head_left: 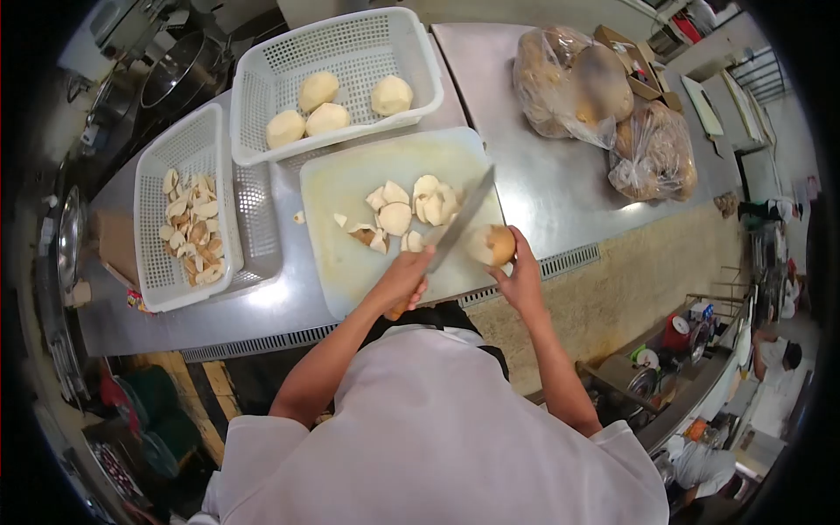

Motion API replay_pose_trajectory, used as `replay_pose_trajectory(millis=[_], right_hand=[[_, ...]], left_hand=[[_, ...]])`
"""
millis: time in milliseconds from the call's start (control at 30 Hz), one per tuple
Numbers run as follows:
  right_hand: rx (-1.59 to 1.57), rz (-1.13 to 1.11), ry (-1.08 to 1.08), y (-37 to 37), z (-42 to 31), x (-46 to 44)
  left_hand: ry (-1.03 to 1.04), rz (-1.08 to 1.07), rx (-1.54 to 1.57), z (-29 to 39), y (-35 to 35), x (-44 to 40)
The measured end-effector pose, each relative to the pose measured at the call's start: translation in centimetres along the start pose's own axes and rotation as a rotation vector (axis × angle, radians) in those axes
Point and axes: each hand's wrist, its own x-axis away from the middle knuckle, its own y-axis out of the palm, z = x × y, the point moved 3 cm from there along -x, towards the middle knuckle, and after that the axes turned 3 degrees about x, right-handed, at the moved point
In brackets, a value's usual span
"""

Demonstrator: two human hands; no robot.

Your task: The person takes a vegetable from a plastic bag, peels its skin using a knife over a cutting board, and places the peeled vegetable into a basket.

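Note:
My left hand (405,278) is closed around the handle of a large kitchen knife (466,213), whose broad blade points up and to the right over the cutting board (337,271). To its right, my right hand (522,276) grips a partly peeled jicama (493,245) at the board's edge. Brown skin remains on the jicama's right side, and pale flesh shows on the left, facing the blade. Thick cut peels (394,214) lie on the board beyond the knife, mostly with their pale side up.
Behind the board, a white perforated basket (249,83) holds several peeled jicamas (318,90). Another basket (144,262) at left contains peels. Plastic bags of brown unpeeled roots (652,153) rest on the steel table (499,114). Two other people (700,464) are at far right.

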Motion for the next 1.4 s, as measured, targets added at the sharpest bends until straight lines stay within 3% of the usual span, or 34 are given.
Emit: replay_pose_trajectory(millis=[67,200,267,367,433,467,533,667,767,833,900,967,1033,1100,1167,1233,1400], right_hand=[[-0.233,0.042,0.039,0.8,-1.3,-1.6],[-0.103,0.055,0.052,3.4,-2.8,-4.7],[-0.022,0.135,-0.053,4.5,-2.6,-5.5],[-0.290,0.038,-0.004,4.8,-2.2,-6.3],[-0.364,-0.103,0.186,3.9,-1.8,-6.4],[-0.362,-0.108,0.182,3.1,-2.0,-6.4],[-0.235,-0.193,0.477,1.6,-1.9,-5.9],[0.107,-0.198,0.400,-1.0,-4.9,-5.3],[0.139,-0.098,0.263,0.4,-3.7,-4.5],[0.137,-0.071,0.167,0.9,-3.6,-4.3],[0.069,-0.155,0.227,0.6,-3.8,-4.2],[0.005,-0.238,0.296,0.1,-4.3,-4.1],[-0.322,-0.250,0.497,-0.1,-5.1,-4.0],[-0.346,-0.267,0.516,0.5,-4.3,-3.9],[-0.374,-0.272,0.540,1.0,-2.8,-3.5],[-0.196,-0.273,0.303,1.5,-1.9,-3.3],[-0.171,-0.165,0.281,1.7,-2.0,-3.1]], left_hand=[[0.001,0.129,-0.057,-0.7,-1.9,1.2],[0.055,0.196,-0.119,0.1,-2.8,2.9],[0.047,0.200,-0.121,1.0,-2.9,3.2],[0.031,0.221,-0.168,1.5,-2.7,3.2],[0.032,0.208,-0.197,1.5,-2.4,3.7],[0.033,0.192,-0.233,1.8,-2.2,4.0],[0.032,0.213,-0.262,2.0,-1.9,4.9],[0.016,0.198,-0.341,0.8,-1.7,5.8],[0.020,0.217,-0.358,0.9,-1.1,6.0],[0.027,0.222,-0.389,1.4,-0.7,6.2],[0.036,0.222,-0.425,1.8,-0.3,6.7],[0.334,0.240,-0.707,2.2,0.4,7.8],[0.352,0.220,-0.777,2.7,1.1,9.8],[0.372,0.202,-0.849,3.7,1.8,11.9],[0.248,0.125,-0.891,4.1,2.0,13.1],[0.238,0.142,-0.914,3.9,2.3,12.4],[0.358,0.203,-0.886,4.0,4.0,6.6]])
